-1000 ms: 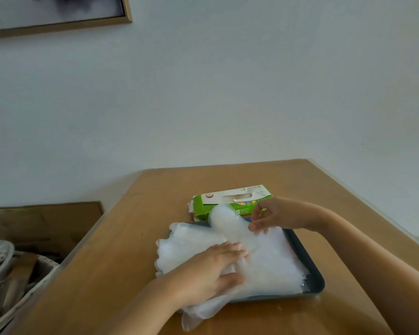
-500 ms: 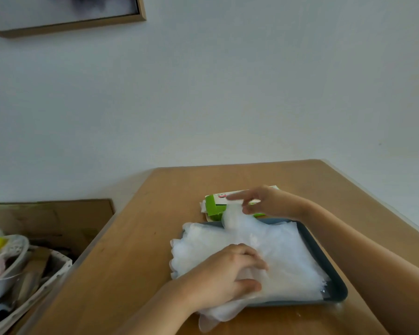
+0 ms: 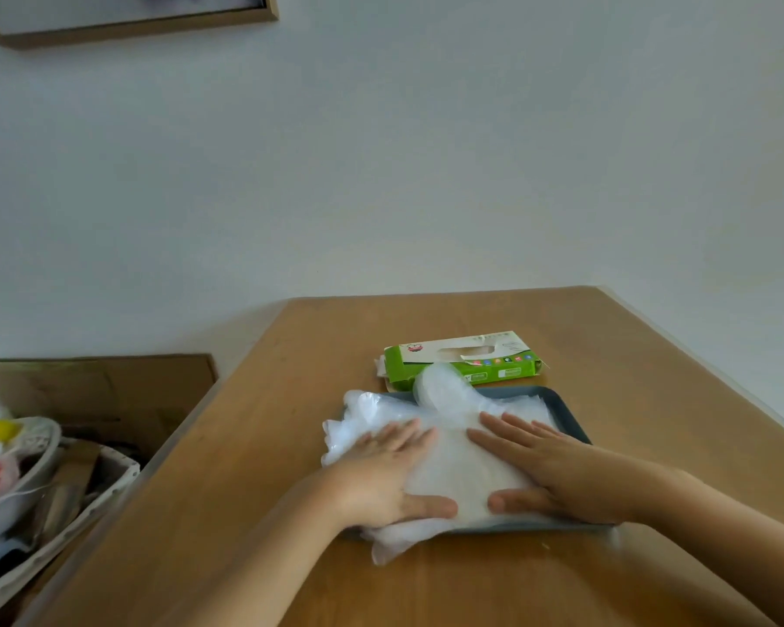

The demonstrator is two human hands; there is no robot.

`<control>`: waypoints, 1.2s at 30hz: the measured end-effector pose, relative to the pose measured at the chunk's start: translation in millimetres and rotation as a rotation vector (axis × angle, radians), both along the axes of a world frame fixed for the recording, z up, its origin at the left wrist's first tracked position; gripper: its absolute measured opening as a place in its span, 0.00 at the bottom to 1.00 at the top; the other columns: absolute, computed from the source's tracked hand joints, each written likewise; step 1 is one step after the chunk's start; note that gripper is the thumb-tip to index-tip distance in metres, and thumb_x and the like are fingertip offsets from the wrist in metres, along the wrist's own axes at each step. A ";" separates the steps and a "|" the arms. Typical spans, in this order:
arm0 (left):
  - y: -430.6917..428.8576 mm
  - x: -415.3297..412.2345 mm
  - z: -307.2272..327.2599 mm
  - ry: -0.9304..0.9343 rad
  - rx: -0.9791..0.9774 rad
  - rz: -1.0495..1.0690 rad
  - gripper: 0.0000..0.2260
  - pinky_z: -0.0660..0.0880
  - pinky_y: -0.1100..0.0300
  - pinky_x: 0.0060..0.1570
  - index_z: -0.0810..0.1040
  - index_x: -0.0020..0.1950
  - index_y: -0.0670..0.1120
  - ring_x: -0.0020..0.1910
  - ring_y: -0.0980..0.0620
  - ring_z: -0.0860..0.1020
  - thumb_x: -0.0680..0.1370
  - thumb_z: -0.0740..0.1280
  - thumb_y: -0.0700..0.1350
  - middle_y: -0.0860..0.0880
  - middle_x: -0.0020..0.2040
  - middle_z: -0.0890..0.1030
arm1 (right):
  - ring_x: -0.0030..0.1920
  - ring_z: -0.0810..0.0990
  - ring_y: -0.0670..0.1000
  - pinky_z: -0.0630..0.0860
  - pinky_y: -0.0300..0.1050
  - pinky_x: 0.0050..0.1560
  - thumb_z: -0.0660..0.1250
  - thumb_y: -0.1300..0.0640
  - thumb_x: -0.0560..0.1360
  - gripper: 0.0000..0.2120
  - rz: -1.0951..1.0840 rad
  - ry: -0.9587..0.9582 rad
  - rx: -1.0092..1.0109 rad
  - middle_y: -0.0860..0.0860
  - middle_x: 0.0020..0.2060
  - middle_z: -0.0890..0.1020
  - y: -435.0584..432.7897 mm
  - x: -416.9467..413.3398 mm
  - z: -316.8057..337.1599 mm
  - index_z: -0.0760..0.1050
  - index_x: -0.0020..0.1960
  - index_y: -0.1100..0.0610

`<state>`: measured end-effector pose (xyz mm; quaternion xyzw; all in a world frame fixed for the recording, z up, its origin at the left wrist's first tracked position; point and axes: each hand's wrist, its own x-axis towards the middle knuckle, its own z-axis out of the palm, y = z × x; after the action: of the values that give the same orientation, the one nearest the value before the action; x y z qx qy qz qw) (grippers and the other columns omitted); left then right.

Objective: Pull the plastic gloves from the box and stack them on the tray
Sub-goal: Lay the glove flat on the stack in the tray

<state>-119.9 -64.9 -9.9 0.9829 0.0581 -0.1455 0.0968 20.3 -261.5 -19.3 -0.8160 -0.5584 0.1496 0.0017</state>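
two hands press flat, fingers straight, on one pile of clear plastic gloves: the left hand on its left side, the right hand on its right. the pile fills one grey tray on the tabletop and spills past its left edge. one green box lies just behind the tray.

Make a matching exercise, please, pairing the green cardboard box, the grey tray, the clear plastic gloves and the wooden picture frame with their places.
1. green cardboard box
2. dark grey tray
3. clear plastic gloves
4. wooden picture frame

A. under the left hand and right hand
B. on the white wall
C. on the wooden table behind the tray
D. beneath the gloves

Pairs: 1-C, 2-D, 3-A, 4-B.
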 end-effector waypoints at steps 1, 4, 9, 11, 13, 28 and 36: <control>3.1 -2.3 2.6 0.040 0.051 0.044 0.41 0.38 0.53 0.75 0.38 0.78 0.54 0.77 0.52 0.37 0.75 0.55 0.70 0.53 0.78 0.36 | 0.75 0.34 0.45 0.35 0.44 0.74 0.49 0.28 0.73 0.39 0.011 -0.015 -0.026 0.41 0.75 0.35 0.6 1.1 1.3 0.34 0.75 0.39; 6.2 -3.8 11.1 0.139 0.165 0.129 0.45 0.37 0.49 0.74 0.36 0.78 0.51 0.77 0.48 0.38 0.73 0.56 0.71 0.50 0.78 0.36 | 0.75 0.34 0.47 0.36 0.48 0.74 0.53 0.27 0.71 0.42 0.006 -0.024 -0.087 0.42 0.75 0.34 -0.9 3.0 8.1 0.33 0.75 0.38; 20.4 -3.0 30.8 0.256 0.217 0.157 0.45 0.49 0.48 0.76 0.41 0.78 0.56 0.78 0.43 0.47 0.72 0.67 0.65 0.52 0.80 0.45 | 0.76 0.37 0.48 0.41 0.54 0.75 0.60 0.27 0.68 0.46 -0.059 0.032 -0.122 0.39 0.75 0.36 -6.0 11.4 14.0 0.36 0.75 0.36; 26.7 0.0 48.9 0.297 0.162 0.140 0.45 0.60 0.54 0.72 0.48 0.79 0.57 0.76 0.45 0.57 0.69 0.70 0.66 0.53 0.79 0.55 | 0.76 0.43 0.46 0.45 0.54 0.75 0.64 0.29 0.67 0.45 -0.094 0.098 -0.100 0.36 0.76 0.42 -6.8 16.6 19.3 0.43 0.75 0.35; 32.8 6.5 68.9 0.262 0.121 0.107 0.42 0.63 0.60 0.68 0.55 0.78 0.55 0.74 0.50 0.62 0.70 0.69 0.65 0.53 0.77 0.60 | 0.73 0.57 0.43 0.55 0.48 0.74 0.66 0.29 0.65 0.38 -0.153 0.172 0.006 0.34 0.73 0.57 -4.6 26.2 25.8 0.57 0.72 0.32; 72.3 125.9 21.2 -0.208 -0.279 0.226 0.21 0.54 0.60 0.71 0.61 0.76 0.53 0.75 0.53 0.58 0.83 0.57 0.50 0.52 0.77 0.60 | 0.67 0.66 0.50 0.62 0.45 0.66 0.66 0.52 0.77 0.10 -0.274 -0.005 0.421 0.49 0.66 0.72 92.1 144.2 9.1 0.81 0.57 0.46; 84.9 136.5 -5.5 -0.230 -0.375 0.243 0.24 0.48 0.56 0.75 0.57 0.77 0.57 0.78 0.55 0.48 0.82 0.58 0.53 0.55 0.79 0.48 | 0.61 0.69 0.49 0.62 0.37 0.59 0.67 0.57 0.76 0.06 -0.179 -0.153 0.508 0.48 0.59 0.75 105.0 142.8 -2.1 0.83 0.47 0.55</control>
<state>16.6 20.0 -15.4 0.9436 0.1365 -0.0284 0.3004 163.1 -156.5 -21.4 -0.8442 -0.5024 -0.0578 0.1774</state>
